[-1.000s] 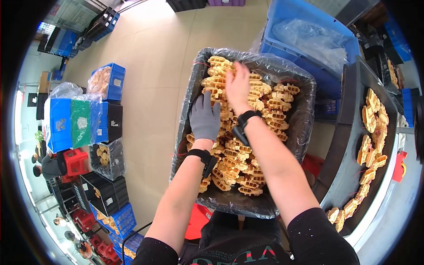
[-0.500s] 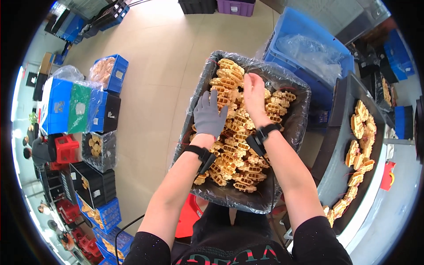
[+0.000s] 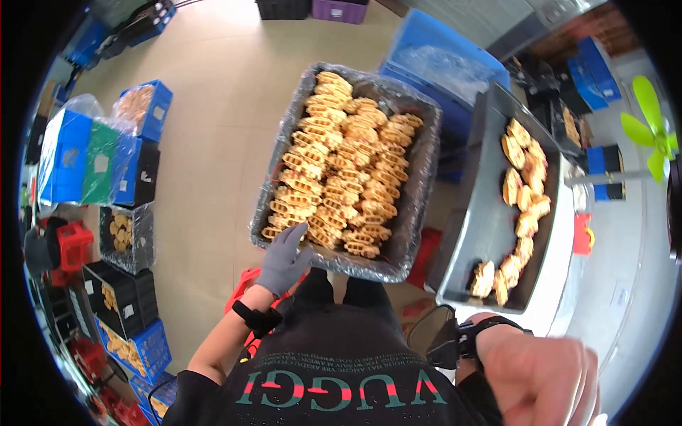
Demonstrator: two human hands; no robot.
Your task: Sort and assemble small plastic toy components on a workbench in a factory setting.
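Note:
A bin [image 3: 419, 206] lined with black plastic film stands in front of me. In it, yellowish slotted molded parts [image 3: 348, 153] lie packed in three rough rows, with thin red wires at places. My left hand [image 3: 283, 261], in a grey glove, is at the bin's near left corner with its fingers stretched out, touching the rim or the nearest parts. Low at the right and close to the camera is my bare right hand [image 3: 543, 373], away from the bin. Its fingers are curled and a little blurred; what they hold, if anything, is hidden. Both wrists wear black straps.
Right of the bin is a dark tray [image 3: 455, 241] with a line of similar parts [image 3: 526, 224]. A blue crate [image 3: 440, 57] with clear film stands behind. Stacked crates [image 3: 142, 170] and a red stool [image 3: 73, 245] are at the left. A green fan [image 3: 650, 121] is far right.
Both hands were over the parts inside the bin. My left hand has come back to the near left corner, and my right hand has left the bin toward the lower right. The view has shifted; the rows now show fully.

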